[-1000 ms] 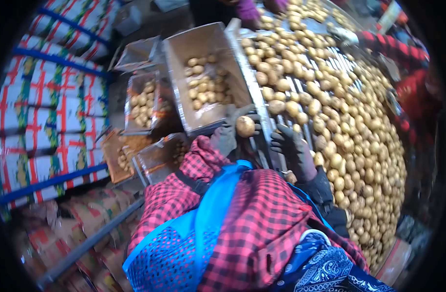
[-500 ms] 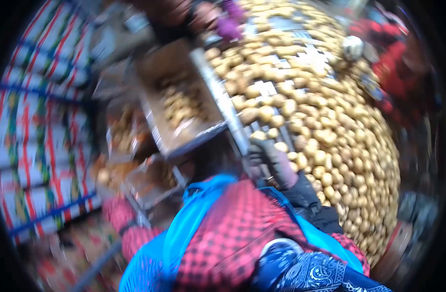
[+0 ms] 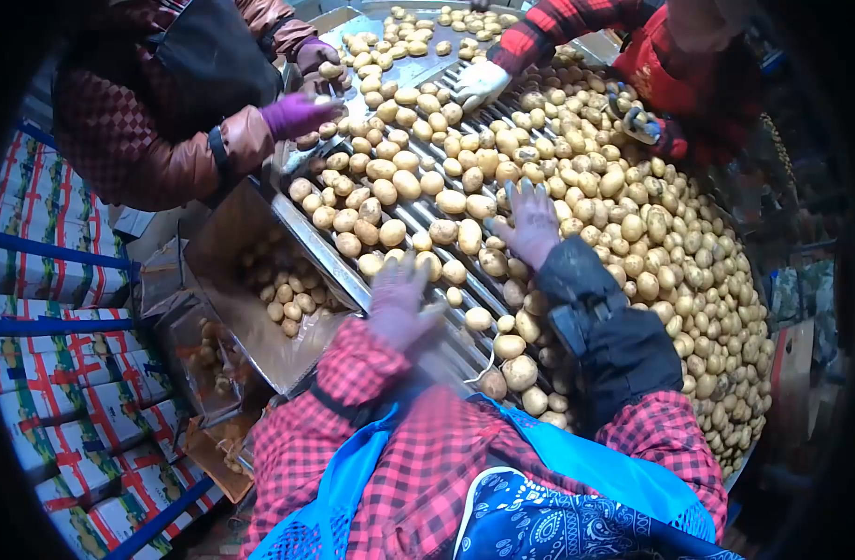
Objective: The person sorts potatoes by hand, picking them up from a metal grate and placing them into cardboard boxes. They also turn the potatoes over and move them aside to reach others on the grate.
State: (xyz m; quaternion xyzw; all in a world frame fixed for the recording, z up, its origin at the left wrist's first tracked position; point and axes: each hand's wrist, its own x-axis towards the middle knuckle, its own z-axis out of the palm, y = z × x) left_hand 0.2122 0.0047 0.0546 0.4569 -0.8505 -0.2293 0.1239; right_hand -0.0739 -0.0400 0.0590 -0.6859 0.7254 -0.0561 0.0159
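Observation:
Many potatoes cover a slatted metal table in front of me. My left hand, gloved and slightly blurred, is over the near-left edge of the slats with its fingers spread, close to a few potatoes. Farther right, my right hand lies on the potatoes with its gloved fingers spread, pointing away from me. Nothing is visibly gripped in either hand.
A cardboard box with potatoes stands at the left, smaller crates beside it. Stacked cartons fill the far left. Across the table, one co-worker's purple glove and another's white glove are near the potatoes.
The view has swung and sharpened. My left hand has come from low at the left onto the table's edge. My right hand now reaches farther over the potatoes, fingers spread.

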